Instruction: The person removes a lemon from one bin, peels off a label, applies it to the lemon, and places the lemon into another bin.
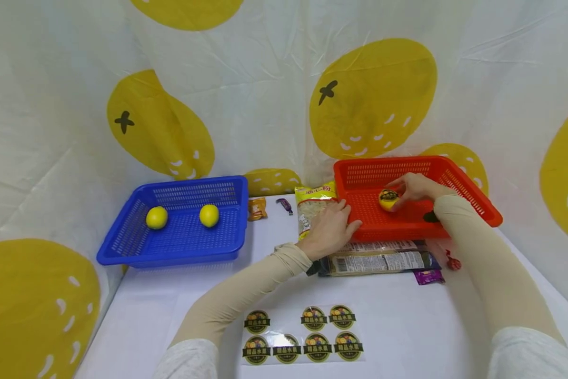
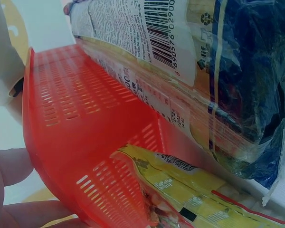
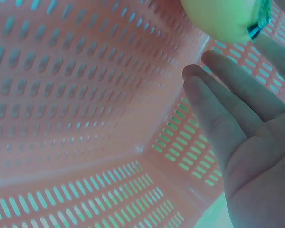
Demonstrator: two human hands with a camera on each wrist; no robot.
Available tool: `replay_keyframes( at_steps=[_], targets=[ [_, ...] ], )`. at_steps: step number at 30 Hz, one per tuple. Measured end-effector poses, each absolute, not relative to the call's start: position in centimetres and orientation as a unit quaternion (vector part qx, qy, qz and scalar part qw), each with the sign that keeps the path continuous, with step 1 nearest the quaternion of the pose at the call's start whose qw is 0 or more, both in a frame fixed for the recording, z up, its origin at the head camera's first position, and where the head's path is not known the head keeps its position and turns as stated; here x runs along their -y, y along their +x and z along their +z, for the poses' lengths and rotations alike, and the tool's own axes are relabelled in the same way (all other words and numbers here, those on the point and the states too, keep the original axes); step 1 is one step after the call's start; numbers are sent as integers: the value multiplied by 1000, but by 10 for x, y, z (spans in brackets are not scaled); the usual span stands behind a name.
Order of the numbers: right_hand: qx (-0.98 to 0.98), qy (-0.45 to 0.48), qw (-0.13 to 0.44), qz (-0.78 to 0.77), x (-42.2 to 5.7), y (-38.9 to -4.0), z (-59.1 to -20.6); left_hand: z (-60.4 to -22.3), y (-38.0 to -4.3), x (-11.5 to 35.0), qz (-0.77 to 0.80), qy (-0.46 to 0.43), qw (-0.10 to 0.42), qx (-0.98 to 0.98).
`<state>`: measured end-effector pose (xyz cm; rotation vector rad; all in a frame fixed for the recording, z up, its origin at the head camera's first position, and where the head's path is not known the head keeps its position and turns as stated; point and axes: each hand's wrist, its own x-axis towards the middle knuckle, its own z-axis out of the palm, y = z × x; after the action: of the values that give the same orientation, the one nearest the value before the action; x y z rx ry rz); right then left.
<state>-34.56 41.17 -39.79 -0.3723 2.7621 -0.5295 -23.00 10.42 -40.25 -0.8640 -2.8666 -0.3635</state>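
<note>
A lemon with a dark round sticker is low inside the red basket. My right hand pinches it between thumb and forefinger; in the right wrist view the other fingers stretch out below the lemon. At the same basket's left side my left hand rests on the rim. The left wrist view shows its thumb and fingers fairly straight at the rim of the red basket. Two plain lemons, a left one and a right one, lie in the blue basket.
A clear sheet of round stickers lies at the front. A yellow noodle bag stands against the red basket's left side. Long packets lie before it, with a purple sweet and a red one. Orange and dark wrapped sweets lie behind.
</note>
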Motion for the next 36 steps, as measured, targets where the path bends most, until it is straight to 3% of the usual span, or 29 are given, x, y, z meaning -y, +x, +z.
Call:
replay_keyframes(
  at_steps=[23, 36],
  targets=[
    [-971, -144, 84, -169, -392, -304, -326, -401, -233, -96, -143, -293, 62, 943],
    [-957, -217, 55, -182, -326, -264, -310, -398, -217, -13, -137, -297, 90, 941]
  ],
)
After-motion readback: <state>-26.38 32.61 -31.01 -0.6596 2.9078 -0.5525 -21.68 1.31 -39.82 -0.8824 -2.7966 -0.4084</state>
